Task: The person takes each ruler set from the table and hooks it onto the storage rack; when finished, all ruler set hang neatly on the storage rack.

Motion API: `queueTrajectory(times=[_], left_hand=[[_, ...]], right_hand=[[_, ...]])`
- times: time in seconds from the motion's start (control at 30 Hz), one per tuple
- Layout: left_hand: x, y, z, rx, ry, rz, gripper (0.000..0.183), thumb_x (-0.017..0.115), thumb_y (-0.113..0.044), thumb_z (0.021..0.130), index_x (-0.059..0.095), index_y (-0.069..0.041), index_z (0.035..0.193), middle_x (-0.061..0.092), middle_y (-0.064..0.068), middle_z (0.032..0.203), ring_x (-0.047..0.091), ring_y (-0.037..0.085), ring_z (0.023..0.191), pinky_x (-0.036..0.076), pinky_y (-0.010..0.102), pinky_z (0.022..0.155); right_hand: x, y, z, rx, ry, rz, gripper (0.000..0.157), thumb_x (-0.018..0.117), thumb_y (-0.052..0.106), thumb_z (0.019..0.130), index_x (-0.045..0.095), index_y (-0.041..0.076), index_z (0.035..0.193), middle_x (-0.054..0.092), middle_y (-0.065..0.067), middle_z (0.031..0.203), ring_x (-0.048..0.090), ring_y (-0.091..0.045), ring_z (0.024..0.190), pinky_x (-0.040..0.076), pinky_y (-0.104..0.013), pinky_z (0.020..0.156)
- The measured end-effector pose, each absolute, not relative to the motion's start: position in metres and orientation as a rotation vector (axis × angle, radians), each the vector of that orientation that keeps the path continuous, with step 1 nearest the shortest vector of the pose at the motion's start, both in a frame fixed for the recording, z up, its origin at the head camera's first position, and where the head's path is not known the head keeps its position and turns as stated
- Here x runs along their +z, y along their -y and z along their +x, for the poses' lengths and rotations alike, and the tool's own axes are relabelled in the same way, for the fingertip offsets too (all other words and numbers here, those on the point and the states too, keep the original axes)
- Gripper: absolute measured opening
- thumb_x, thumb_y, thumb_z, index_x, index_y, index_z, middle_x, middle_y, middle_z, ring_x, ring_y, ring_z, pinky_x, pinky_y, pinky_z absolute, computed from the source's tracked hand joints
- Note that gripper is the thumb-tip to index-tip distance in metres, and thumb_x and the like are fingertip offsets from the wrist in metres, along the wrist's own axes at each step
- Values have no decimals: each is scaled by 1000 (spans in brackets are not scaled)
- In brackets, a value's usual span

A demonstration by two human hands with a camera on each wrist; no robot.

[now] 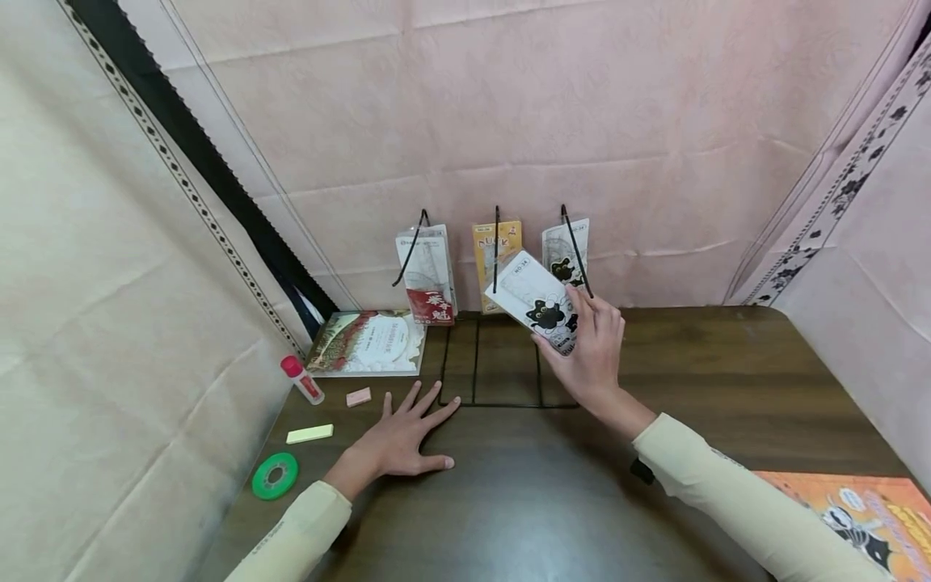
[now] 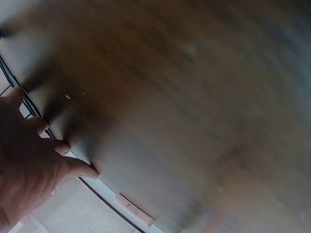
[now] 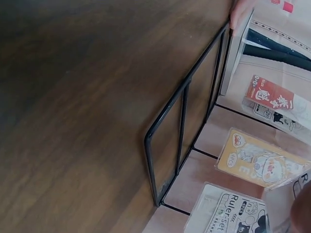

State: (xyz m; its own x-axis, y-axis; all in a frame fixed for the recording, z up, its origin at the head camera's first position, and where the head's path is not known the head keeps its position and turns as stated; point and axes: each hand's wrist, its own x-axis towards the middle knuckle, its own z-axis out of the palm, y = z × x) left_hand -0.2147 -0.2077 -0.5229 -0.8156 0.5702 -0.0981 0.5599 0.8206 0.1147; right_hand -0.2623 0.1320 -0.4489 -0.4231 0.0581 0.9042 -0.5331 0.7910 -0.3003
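Note:
My right hand (image 1: pixel 592 347) pinches a white flat packet (image 1: pixel 529 291) with a black cat print, tilted in front of the middle hook of a black wire display rack (image 1: pixel 509 406). Three hooks stand up at the rack's back. A red-and-white packet (image 1: pixel 429 283) hangs on the left hook, a yellow packet (image 1: pixel 509 236) on the middle one, and another cat packet (image 1: pixel 562 252) on the right one; the right wrist view shows "Ruler set" on this packet (image 3: pixel 238 213). My left hand (image 1: pixel 400 440) lies with fingers spread on the table, fingertips at the rack base's front left corner.
Left of the rack lie a picture booklet (image 1: pixel 367 346), a glue stick (image 1: pixel 301 380), a pink eraser (image 1: pixel 359 397), a pale yellow strip (image 1: pixel 309 434) and a green tape roll (image 1: pixel 275 475). An orange printed sheet (image 1: pixel 873 517) is at the front right. Curtains enclose the table.

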Motion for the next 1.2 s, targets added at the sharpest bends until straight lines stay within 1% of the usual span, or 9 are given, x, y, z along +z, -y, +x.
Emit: queueTrajectory(times=[0.23, 0.43, 0.53, 0.63, 0.83, 0.93, 1.03, 1.1, 1.2], left_hand=[[-524, 207, -214, 116, -2869, 895, 90, 42, -84, 77, 10, -45, 152, 6, 4, 164, 7, 41, 150, 11, 81, 100], [-527, 208, -214, 108, -2874, 905, 91, 41, -85, 77, 10, -45, 152, 6, 3, 165, 8, 42, 149, 12, 81, 100], [-527, 208, -214, 111, -2877, 903, 91, 41, -86, 77, 10, -45, 152, 6, 3, 165, 8, 41, 150, 12, 80, 101], [-526, 208, -214, 120, -2876, 898, 91, 42, -85, 77, 10, -46, 152, 6, 3, 165, 7, 41, 150, 12, 80, 102], [-526, 207, -214, 123, -2868, 901, 90, 41, -85, 77, 9, -46, 152, 4, 3, 165, 5, 41, 150, 11, 80, 102], [-527, 207, -213, 127, -2862, 903, 90, 40, -85, 77, 9, -46, 152, 4, 3, 165, 5, 41, 150, 11, 80, 101], [-526, 208, -213, 121, -2863, 899, 90, 40, -86, 77, 9, -46, 152, 4, 3, 165, 6, 41, 150, 11, 81, 101], [-526, 208, -214, 114, -2868, 900, 91, 40, -86, 77, 10, -46, 152, 5, 3, 165, 6, 41, 150, 12, 81, 101], [-525, 208, -214, 120, -2871, 906, 90, 41, -85, 77, 11, -45, 152, 6, 4, 165, 7, 42, 149, 13, 81, 101]], right_hand=[[-449, -125, -272, 684, 1984, 293, 94, 82, 45, 68, 40, 14, 146, 50, -14, 132, 44, -36, 105, 32, -49, 87], [-451, -113, -283, 730, 2033, 204, 95, 82, 45, 69, 37, 19, 148, 49, -13, 135, 44, -36, 105, 33, -50, 89], [-451, -105, -287, 801, 2061, 145, 95, 83, 44, 68, 36, 22, 147, 46, -12, 138, 44, -34, 109, 33, -48, 91], [-449, -98, -291, 870, 2090, 88, 94, 84, 43, 68, 36, 23, 147, 43, -10, 140, 43, -31, 118, 34, -46, 94], [-448, -87, -299, 886, 2149, 34, 96, 85, 40, 68, 34, 19, 147, 42, -7, 140, 40, -25, 128, 39, -43, 102], [-449, -81, -302, 886, 2191, 8, 97, 83, 46, 69, 33, 20, 148, 42, -6, 140, 42, -23, 127, 44, -42, 98], [-449, -74, -304, 913, 2235, -26, 98, 80, 52, 70, 30, 22, 148, 41, -6, 140, 46, -24, 123, 49, -43, 84], [-448, -68, -306, 944, 2255, -50, 97, 80, 51, 71, 29, 23, 149, 39, -6, 140, 48, -25, 119, 50, -44, 77], [-446, -61, -310, 982, 2264, -83, 97, 81, 50, 70, 30, 21, 148, 39, -7, 140, 48, -26, 118, 51, -45, 74]])
